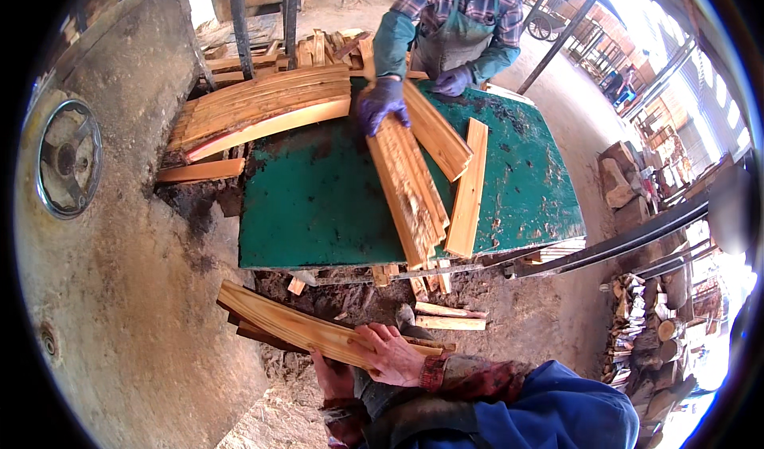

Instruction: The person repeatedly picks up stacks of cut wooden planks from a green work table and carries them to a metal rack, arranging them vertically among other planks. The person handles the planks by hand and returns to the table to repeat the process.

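Note:
I hold a short stack of sawn wooden boards (290, 319) at a slant in front of my body, below the near edge of the green table. From above, my right hand (391, 357) wraps over the near end of the stack. Under the boards, my left hand (334, 378) grips from the near side, its fingers partly hidden by the wood. Darker edges show beneath the pale top board. Across the green table (318, 202), a co-worker's gloved hand (383, 107) holds several boards (402, 182) lying lengthwise, and a single board (468, 190) lies to their right.
A large pile of boards (267, 103) rests at the table's far left, beside a machine body with a handwheel (69, 159). Offcuts (450, 318) lie on the debris-strewn floor below the table. Metal bars (613, 238) cross at the right, near stacked wood (629, 322).

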Available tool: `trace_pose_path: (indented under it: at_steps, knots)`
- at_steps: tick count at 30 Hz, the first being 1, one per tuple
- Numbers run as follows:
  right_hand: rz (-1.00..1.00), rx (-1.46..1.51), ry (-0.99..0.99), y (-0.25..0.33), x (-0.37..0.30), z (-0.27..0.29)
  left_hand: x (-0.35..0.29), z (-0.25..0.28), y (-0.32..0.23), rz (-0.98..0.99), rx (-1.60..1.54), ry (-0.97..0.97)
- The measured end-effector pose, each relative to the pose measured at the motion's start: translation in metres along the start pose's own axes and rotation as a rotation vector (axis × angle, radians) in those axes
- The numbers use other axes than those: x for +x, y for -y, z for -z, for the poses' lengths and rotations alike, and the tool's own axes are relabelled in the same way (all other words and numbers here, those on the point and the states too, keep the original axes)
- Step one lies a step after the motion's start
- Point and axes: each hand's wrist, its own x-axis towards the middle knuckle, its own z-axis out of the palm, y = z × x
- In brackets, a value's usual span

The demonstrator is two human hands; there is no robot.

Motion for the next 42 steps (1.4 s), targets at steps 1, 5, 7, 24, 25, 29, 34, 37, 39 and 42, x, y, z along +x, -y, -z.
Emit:
trace_pose_path:
  at_steps: [1, 5, 7, 24, 25, 29, 34, 37, 39, 42]
  knots:
    - [0.004, 0.0, -0.01, 0.002, 0.001, -0.001, 0.001, 0.001, -0.003, 0.004, 0.016, 0.008]
    - [-0.012, -0.031, 0.037, 0.01, -0.004, 0.004, 0.005, 0.001, -0.004, -0.001, -0.021, 0.062]
    - [0.006, -0.021, 0.048, 0.011, -0.007, 0.006, -0.003, -0.009, -0.007, -0.023, -0.027, 0.093]
    - [0.15, 0.223, -0.089, -0.077, 0.02, 0.083, 0.02, -0.113, -0.021, -0.234, 0.076, -0.008]
    - [0.153, 0.242, -0.1, -0.09, 0.021, 0.087, 0.023, -0.116, -0.025, -0.269, 0.099, -0.005]
    - [0.1, 0.173, -0.153, -0.124, 0.019, 0.106, 0.021, -0.117, -0.029, -0.365, 0.124, -0.143]
    - [0.022, 0.19, -0.152, -0.145, 0.021, 0.106, 0.029, -0.119, -0.026, -0.353, 0.175, -0.172]
    - [-0.012, 0.282, -0.149, -0.144, 0.038, 0.104, 0.043, -0.129, -0.031, -0.317, 0.152, -0.161]
    - [-0.069, 0.298, -0.294, -0.152, 0.044, 0.117, 0.05, -0.123, -0.038, -0.307, 0.153, -0.135]
    - [-0.287, 0.253, -0.535, -0.179, 0.027, 0.147, 0.056, -0.14, -0.052, -0.247, 0.143, -0.224]
